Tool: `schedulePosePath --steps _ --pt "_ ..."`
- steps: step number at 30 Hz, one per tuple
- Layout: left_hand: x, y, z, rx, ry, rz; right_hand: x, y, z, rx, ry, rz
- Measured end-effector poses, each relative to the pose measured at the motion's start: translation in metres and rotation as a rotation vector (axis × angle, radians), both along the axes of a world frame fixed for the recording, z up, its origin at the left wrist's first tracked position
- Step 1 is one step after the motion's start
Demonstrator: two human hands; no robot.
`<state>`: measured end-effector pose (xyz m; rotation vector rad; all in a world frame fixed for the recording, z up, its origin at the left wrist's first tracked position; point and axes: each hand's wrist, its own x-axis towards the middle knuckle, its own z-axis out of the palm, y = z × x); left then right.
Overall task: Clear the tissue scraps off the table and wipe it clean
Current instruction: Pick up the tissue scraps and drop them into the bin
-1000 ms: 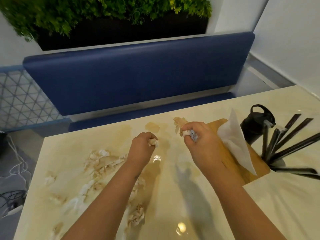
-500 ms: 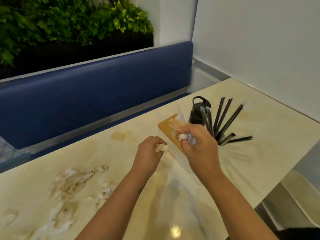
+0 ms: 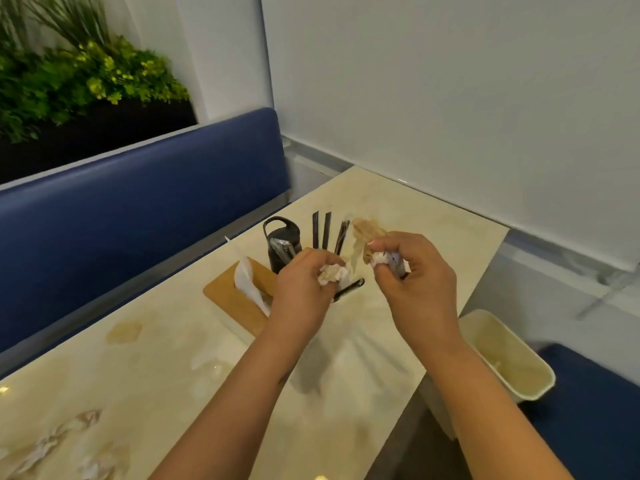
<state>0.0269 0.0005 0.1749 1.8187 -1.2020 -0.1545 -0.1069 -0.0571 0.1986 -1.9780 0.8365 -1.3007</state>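
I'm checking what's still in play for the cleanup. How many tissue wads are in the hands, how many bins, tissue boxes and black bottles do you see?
Tissue wads in hands: 2
Bins: 1
Tissue boxes: 1
Black bottles: 1
Total: 5

- A blue padded bench back was set behind the table.
- Green plants were seen above the bench.
- A plain white wall was seen right of the bench.
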Motion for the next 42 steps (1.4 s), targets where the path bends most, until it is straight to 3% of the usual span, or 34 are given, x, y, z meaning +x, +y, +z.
schedulePosePath --steps 8,20,29,42 --pt "-0.066 -0.087 0.022 -0.100 -0.082 -0.151 -0.070 -0.072 0.008 0.031 -0.017 -0.136" --pt "-0.186 -0.206 -0.020 0.020 -0.027 -0.418 -0.210 -0.138 -0.015 0.184 0.061 -0.374" --pt "-0.250 -0.290 -0.086 0.273 -0.093 -0.622 -0.279 -0.178 -0.053 0.255 0.176 -0.555" --pt "-0.275 -0.396 -0.190 0.749 -0.163 -0.819 -0.301 -0.249 -0.104 0.376 0.244 -0.616"
